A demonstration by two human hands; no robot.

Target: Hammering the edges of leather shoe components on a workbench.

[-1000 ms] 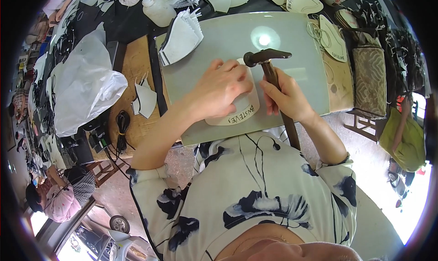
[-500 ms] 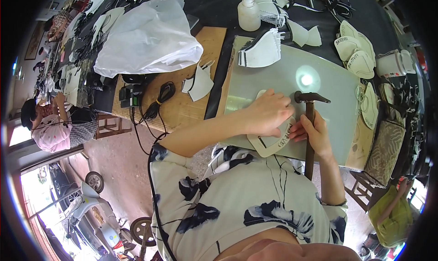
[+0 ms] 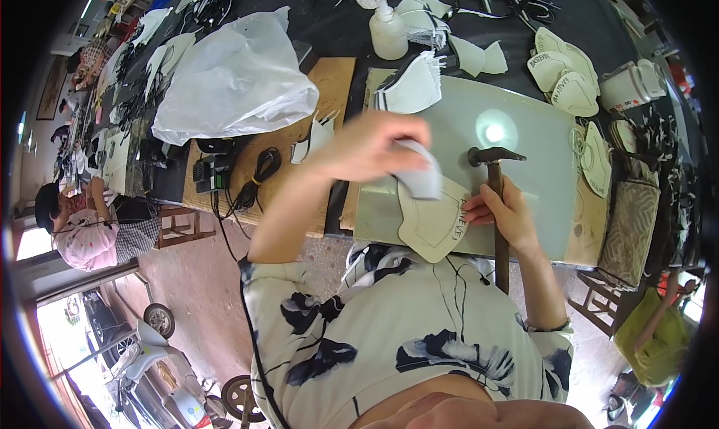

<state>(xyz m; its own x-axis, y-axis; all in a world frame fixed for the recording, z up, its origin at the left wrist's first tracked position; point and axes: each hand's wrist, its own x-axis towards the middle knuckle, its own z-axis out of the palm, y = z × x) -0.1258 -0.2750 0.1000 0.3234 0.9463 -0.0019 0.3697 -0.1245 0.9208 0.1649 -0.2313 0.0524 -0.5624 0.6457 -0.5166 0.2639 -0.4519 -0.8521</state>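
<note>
My left hand (image 3: 401, 148), blurred by motion, is closed on a curved white cut piece (image 3: 425, 180) and holds it over the upper part of a cream template (image 3: 428, 230). The template lies at the near edge of a grey board (image 3: 543, 212) and carries lettering along its right side. My right hand (image 3: 515, 218) is closed round the wooden handle of a hammer (image 3: 496, 176), whose dark metal head points away from me. Its fingertips reach the template's right edge.
A stack of white cut pieces (image 3: 413, 84) sits at the board's far left corner, near a white bottle (image 3: 389, 33). A plastic bag (image 3: 232, 80) and coiled black cable (image 3: 257, 178) lie left. More cream templates (image 3: 565, 77) are at the far right. People sit nearby.
My left hand has lifted off the template and moved left and away from me, now with the white piece in it. My right hand and the hammer stay nearly in place.
</note>
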